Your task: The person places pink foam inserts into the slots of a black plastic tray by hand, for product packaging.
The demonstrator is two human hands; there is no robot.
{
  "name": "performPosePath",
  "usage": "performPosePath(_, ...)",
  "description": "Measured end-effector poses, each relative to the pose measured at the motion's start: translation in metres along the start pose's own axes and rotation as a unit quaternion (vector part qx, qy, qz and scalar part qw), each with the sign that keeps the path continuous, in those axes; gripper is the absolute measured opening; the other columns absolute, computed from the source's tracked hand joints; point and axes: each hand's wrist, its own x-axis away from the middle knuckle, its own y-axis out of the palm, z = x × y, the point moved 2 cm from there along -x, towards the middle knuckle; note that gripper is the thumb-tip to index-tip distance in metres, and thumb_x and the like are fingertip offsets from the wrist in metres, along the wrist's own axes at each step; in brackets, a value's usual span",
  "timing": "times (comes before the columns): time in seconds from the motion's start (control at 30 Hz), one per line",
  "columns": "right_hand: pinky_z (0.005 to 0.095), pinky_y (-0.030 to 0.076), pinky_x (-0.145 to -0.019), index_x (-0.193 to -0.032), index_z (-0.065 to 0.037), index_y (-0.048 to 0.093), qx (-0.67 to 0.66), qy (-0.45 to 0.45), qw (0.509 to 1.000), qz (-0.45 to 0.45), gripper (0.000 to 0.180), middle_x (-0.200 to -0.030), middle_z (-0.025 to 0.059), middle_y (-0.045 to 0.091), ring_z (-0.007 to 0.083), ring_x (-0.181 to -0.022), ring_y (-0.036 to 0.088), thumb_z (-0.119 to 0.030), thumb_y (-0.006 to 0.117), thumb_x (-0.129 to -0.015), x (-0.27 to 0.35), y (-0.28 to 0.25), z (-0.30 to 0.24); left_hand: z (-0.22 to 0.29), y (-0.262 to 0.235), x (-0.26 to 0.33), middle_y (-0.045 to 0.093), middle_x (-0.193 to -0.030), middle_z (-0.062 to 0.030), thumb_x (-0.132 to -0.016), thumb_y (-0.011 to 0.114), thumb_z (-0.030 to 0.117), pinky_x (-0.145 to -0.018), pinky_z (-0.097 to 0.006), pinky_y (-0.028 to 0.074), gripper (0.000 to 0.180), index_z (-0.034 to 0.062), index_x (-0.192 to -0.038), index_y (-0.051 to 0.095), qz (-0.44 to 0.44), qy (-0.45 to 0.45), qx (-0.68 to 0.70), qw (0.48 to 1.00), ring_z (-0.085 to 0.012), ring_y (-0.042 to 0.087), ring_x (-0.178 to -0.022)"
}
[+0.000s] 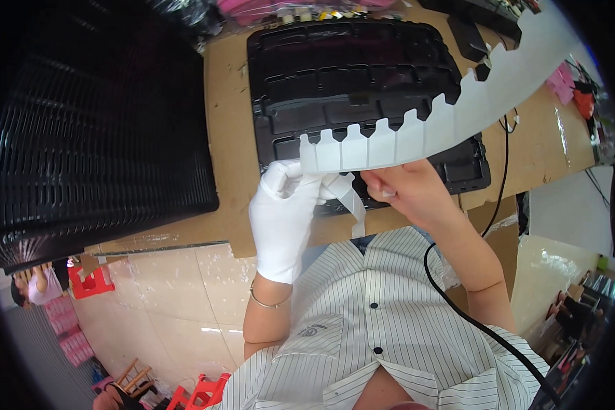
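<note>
My left hand [278,208], in a white glove, is closed on the near end of a long, translucent white strip with notched tabs [383,147]. The strip curves up and away to the far right, its row of tabs along the upper edge. Below it, a short, narrow whitish strip [352,208] dangles beside my gloved fingers. My right hand [413,191] is bare, with its fingers curled together just under the long strip. Part of those fingers is covered by the strip, so what they hold, if anything, is hidden.
Behind the strip lies a black plastic tray with compartments [355,75] on the cardboard-covered table [229,116]. A large black slatted crate [109,137] stands at the left. A black cable [506,164] runs down the right side. Red stools [92,281] stand on the floor.
</note>
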Motion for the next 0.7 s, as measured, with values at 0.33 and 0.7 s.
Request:
performPosePath(0.33, 0.0259, 0.046, -0.061, -0.095, -0.005, 0.065, 0.438, -0.237, 0.863, 0.085, 0.012, -0.08, 0.0002, 0.062, 0.0082, -0.071, 0.058, -0.011, 0.068, -0.086, 0.029, -0.004, -0.01, -0.01, 0.031, -0.007, 0.066, -0.088, -0.0034, -0.091, 0.062, 0.008, -0.069, -0.022, 0.05, 0.009, 0.0008, -0.097, 0.061, -0.029, 0.017, -0.006, 0.999, -0.0075, 0.061, -0.076)
performPosePath(0.7, 0.0292, 0.045, -0.057, -0.085, -0.004, 0.063, 0.601, -0.063, 0.749, 0.271, 0.011, -0.066, 0.0079, 0.061, 0.0177, -0.06, 0.059, -0.013, 0.068, -0.084, 0.054, -0.105, -0.086, 0.002, 0.034, -0.012, 0.069, -0.091, -0.0096, -0.09, 0.067, 0.01, -0.061, -0.02, 0.045, 0.019, -0.0019, -0.105, 0.065, -0.004, 0.01, -0.023, 1.0, -0.012, 0.064, -0.078)
